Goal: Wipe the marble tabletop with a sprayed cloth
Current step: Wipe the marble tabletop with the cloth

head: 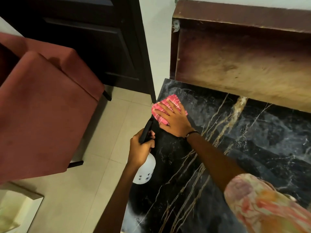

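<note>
- Head cam: right hand (pixel 175 122) flat, fingers (pixel 174 105) spread over pink cloth (pixel 173 99), pressing it on marble table (pixel 252 140) near far-left corner.
- Left hand (pixel 140 148) w/ fingers wrapped round spray bottle (pixel 145 170), beside table edge.

Lighting: dim, warm indoor. Glare: pale sheen on the glossy black gold-veined marble tabletop (pixel 244 140) at far right and near left edge. Shadow: deep under the dark wooden door (pixel 94 39). Blur: near patterned sleeve (pixel 262 206) soft. Edges: wide-angle bending.
</note>
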Tool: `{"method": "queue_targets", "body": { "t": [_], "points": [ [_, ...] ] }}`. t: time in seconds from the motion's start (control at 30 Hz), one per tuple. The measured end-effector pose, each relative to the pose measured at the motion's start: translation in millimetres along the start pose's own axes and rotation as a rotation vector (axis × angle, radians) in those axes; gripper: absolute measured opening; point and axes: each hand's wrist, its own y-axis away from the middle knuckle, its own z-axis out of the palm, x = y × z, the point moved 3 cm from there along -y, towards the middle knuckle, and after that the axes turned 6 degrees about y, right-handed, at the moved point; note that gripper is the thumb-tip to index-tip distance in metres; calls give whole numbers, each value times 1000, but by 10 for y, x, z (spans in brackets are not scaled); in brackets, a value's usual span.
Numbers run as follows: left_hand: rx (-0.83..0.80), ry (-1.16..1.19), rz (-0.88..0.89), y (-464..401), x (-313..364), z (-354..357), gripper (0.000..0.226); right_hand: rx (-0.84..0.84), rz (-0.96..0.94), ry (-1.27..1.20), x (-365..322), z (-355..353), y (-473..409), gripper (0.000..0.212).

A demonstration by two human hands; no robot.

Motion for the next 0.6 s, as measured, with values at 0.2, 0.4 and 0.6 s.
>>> {"method": "queue_targets", "body": {
  "t": [0.2,0.4,0.6],
  "points": [
    [-8,-29,10,-172,126,118,24,58,-156,-13,-203,40,242,57],
    [-43,12,-2,-315,221,253,31,53,-135,31,399,112,697,63],
    [-48,24,5,-425,254,315,31,42,43,-11,618,-29,-102,65]
  ]
}}
